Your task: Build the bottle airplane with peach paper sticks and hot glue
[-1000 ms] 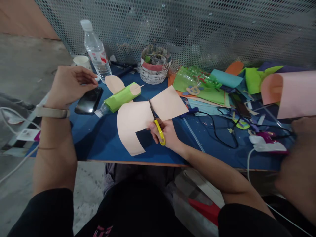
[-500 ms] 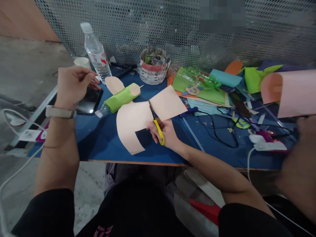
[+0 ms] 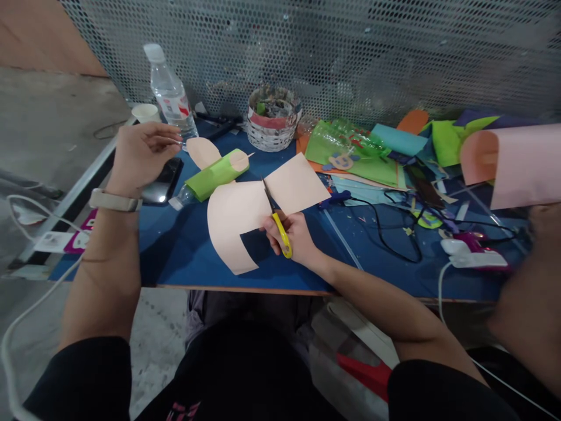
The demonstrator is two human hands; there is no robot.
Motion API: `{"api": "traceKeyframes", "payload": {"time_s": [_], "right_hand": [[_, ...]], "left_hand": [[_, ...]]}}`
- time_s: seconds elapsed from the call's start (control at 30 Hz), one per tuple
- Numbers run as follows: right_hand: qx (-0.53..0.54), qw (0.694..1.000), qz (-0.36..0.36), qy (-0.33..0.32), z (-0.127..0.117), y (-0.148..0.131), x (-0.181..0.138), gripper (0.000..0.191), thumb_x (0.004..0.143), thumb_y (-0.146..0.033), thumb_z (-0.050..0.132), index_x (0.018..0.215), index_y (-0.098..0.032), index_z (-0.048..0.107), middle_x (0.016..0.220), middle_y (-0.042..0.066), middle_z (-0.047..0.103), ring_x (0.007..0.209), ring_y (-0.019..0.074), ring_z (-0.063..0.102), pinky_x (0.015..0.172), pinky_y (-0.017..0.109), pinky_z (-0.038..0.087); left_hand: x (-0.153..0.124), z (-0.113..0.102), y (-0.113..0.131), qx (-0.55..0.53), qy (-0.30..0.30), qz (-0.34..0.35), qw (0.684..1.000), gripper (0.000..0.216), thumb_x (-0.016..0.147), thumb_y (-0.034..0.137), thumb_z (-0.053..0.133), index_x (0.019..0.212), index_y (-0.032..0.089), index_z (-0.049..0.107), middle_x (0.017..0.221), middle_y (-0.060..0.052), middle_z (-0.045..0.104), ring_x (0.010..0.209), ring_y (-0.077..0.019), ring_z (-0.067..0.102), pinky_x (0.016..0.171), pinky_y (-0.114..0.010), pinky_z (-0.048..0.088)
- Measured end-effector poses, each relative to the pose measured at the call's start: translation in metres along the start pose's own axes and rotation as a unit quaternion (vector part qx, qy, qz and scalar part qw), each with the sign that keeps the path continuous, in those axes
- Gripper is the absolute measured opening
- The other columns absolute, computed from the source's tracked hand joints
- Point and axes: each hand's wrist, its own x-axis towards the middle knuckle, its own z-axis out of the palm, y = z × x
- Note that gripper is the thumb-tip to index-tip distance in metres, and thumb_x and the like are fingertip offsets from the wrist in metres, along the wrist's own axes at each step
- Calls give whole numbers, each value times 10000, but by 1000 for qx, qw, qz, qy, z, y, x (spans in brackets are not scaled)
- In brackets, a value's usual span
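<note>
My right hand (image 3: 294,237) grips a pair of scissors (image 3: 283,234) by its yellow handle. The dark blades lie against a pale peach sheet of paper (image 3: 239,207), which has a notch in its lower edge. A squarer peach part (image 3: 298,184) spreads to the right of the blades; whether it is still joined to the sheet I cannot tell. My left hand (image 3: 146,153), wearing a light wristband, hovers above a black phone (image 3: 164,184), thumb and fingers apart, holding nothing visible. Close by lies a small bottle wrapped in green paper (image 3: 217,174), with peach paper pieces on it.
A water bottle (image 3: 170,99) and a paper cup (image 3: 146,113) stand at the back left. Behind the paper is a woven basket (image 3: 274,126). Coloured paper (image 3: 322,149), a glue gun (image 3: 335,199) and cables fill the right. Another person's arm (image 3: 532,292) holds pink paper (image 3: 530,166).
My left hand has moved a little right, toward the green-wrapped bottle, and its fingers have straightened. My right hand, the scissors and the peach paper have stayed almost still.
</note>
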Motion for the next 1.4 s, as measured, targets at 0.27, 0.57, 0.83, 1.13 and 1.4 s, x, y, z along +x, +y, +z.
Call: {"api": "traceKeyframes", "payload": {"time_s": [0.27,0.57,0.83,1.13,1.4], "right_hand": [[0,1000,-2,4,0,-1,0,663,808,-759,986,672,-193,668,497,-45,556,353,98,500,371,237,372],[-16,1000,-9,15,-3,-4,4,650,824,-780,953,715,-197,687,492,-53,551,355,99,489,379,240,372],[-58,997,46,-18,-14,-9,10,659,786,-788,976,748,-192,696,480,-51,542,355,103,468,373,245,362],[-199,972,44,-119,-29,-20,13,672,851,-809,925,711,-209,655,570,-41,510,495,98,432,475,268,316],[-352,928,-34,-121,-40,-34,19,845,872,-939,811,576,-237,446,593,-41,308,608,111,269,551,309,214]], "left_hand": [[-4,4,13,54,78,-9,995,560,773,758,959,1001,266,819,850,62,811,752,-164,708,776,-426,601],[-60,30,80,-134,-206,136,960,806,1087,937,527,833,263,889,447,-36,566,375,-164,460,406,-382,271],[-74,79,93,-61,-212,257,941,593,1110,679,713,1564,299,690,1552,-149,778,1455,-386,739,1222,-570,605],[-52,82,95,-105,-274,212,932,481,1098,628,755,793,259,708,1014,-97,798,982,-289,750,953,-495,619],[-54,89,86,-99,-256,212,938,458,1063,572,809,744,251,737,968,-91,793,881,-256,725,830,-444,589]]}}
